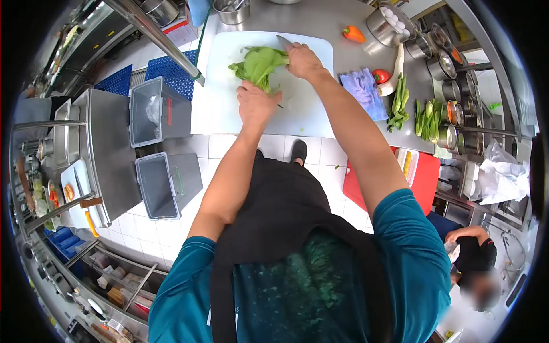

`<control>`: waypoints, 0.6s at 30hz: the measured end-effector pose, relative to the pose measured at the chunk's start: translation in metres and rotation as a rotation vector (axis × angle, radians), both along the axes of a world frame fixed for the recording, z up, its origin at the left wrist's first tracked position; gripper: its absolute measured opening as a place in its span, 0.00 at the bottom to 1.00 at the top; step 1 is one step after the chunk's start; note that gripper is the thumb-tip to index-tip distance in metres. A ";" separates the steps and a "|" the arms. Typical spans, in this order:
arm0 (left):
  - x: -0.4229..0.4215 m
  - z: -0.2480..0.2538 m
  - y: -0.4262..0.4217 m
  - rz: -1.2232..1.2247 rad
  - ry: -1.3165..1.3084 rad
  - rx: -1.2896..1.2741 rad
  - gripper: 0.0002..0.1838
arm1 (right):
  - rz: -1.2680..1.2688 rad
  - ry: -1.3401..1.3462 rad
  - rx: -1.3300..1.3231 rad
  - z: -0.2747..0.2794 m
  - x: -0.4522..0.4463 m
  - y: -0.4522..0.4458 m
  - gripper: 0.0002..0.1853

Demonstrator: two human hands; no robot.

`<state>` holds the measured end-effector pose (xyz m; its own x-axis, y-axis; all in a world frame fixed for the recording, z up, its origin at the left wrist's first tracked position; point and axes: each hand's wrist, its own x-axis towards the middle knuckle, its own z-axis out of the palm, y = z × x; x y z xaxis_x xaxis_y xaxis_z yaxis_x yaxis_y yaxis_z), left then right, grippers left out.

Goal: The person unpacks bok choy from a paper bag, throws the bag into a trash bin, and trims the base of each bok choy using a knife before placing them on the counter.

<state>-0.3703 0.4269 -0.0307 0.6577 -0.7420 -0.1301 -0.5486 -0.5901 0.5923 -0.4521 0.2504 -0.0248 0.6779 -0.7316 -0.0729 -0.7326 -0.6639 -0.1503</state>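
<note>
Steel counter (350, 57); over cutting board (309, 108), gripping knife (283, 42) in right hand (303, 60), greens (260, 64) in left hand (258, 106); likely cutting, next needing firm hold.

Looks bright and even, palest on the cutting board (223, 111); bows strongly toward the edges, blackens at the corners, blurs over a person's head (479, 288) at near right.

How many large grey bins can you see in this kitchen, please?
2: the upper grey bin, left of the white cutting board, and the lower grey bin, just below the first in the picture. Others may be hidden.
</note>
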 end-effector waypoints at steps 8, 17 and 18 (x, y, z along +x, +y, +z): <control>0.069 0.003 0.031 0.052 1.068 -0.418 0.16 | -0.107 -0.142 -0.005 0.051 -0.044 -0.005 0.26; -0.084 0.060 -0.021 -0.121 1.238 -0.425 0.29 | -0.616 -0.850 0.202 0.071 -0.176 0.076 0.27; -0.120 0.073 -0.035 -0.272 1.365 -0.430 0.31 | -0.602 -0.888 0.237 0.074 -0.184 0.088 0.28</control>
<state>-0.4899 0.3919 0.0421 0.0424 -0.9629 -0.2665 0.5104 -0.2085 0.8343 -0.6356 0.3380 0.0491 0.0954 -0.9921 0.0818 -0.4944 -0.1186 -0.8611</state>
